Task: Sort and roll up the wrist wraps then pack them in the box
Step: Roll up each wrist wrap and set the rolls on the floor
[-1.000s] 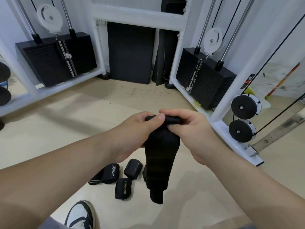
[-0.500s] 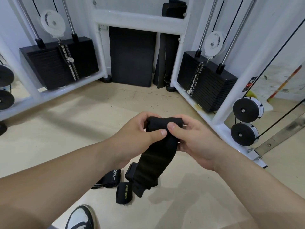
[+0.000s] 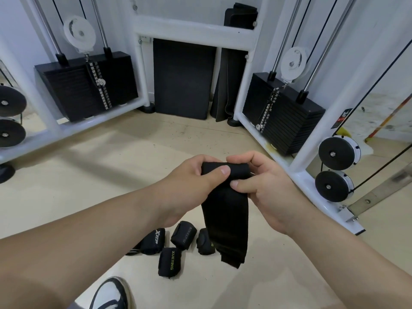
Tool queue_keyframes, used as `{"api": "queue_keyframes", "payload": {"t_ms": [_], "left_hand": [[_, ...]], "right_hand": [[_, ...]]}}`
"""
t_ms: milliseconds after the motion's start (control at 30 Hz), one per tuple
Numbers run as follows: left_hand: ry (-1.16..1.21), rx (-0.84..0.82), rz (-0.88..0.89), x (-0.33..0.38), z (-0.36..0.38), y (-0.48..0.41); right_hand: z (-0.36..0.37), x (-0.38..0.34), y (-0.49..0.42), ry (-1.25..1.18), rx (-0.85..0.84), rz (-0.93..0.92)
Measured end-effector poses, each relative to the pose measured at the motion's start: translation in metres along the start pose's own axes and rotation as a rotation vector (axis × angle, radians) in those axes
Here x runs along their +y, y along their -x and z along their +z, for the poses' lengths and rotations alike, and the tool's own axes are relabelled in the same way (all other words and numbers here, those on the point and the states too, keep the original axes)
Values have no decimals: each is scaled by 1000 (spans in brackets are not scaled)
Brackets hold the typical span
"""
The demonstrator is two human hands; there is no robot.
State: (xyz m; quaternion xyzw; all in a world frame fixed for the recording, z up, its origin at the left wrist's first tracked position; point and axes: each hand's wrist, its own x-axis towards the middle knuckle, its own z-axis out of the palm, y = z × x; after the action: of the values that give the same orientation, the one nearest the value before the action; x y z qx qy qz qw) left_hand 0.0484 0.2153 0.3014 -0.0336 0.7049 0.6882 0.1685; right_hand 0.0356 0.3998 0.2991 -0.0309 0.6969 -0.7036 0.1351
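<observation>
Out on the gym floor (image 3: 133, 175) four rolled wraps (image 3: 184, 235) are sitting finished, while the left hand (image 3: 191, 184) and right hand (image 3: 263, 188) are both pinching the half-started roll of a fifth wrist wrap (image 3: 225, 210), its tail dangling above the floor, so I'm guessing packing's all left, with no box showing.

Left hand (image 3: 189, 184), right hand (image 3: 265, 190) pinching wrist wrap (image 3: 223, 217).

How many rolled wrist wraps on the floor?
4: the leftmost wrap, the middle wrap, the XUEYING wrap nearest the shoe, the rightmost wrap half behind the hanging wrap. Others may be hidden by it.
</observation>
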Motion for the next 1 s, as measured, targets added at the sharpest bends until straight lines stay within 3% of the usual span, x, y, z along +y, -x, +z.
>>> {"api": "queue_keyframes", "payload": {"t_ms": [300, 600, 733, 900, 1000], "left_hand": [[137, 14, 134, 8, 2, 12], [25, 8, 113, 8, 14, 15], [-123, 10, 164, 7, 7, 15], [-98, 7, 214, 11, -4, 13], [-123, -8, 192, 9, -6, 12]], "right_hand": [[5, 7, -8, 5, -48, 98], [12, 11, -4, -151, -75, 196], [6, 7, 0, 7, -186, 202], [-4, 0, 1, 61, -231, 171], [-3, 1, 2, 22, -156, 135]]}}
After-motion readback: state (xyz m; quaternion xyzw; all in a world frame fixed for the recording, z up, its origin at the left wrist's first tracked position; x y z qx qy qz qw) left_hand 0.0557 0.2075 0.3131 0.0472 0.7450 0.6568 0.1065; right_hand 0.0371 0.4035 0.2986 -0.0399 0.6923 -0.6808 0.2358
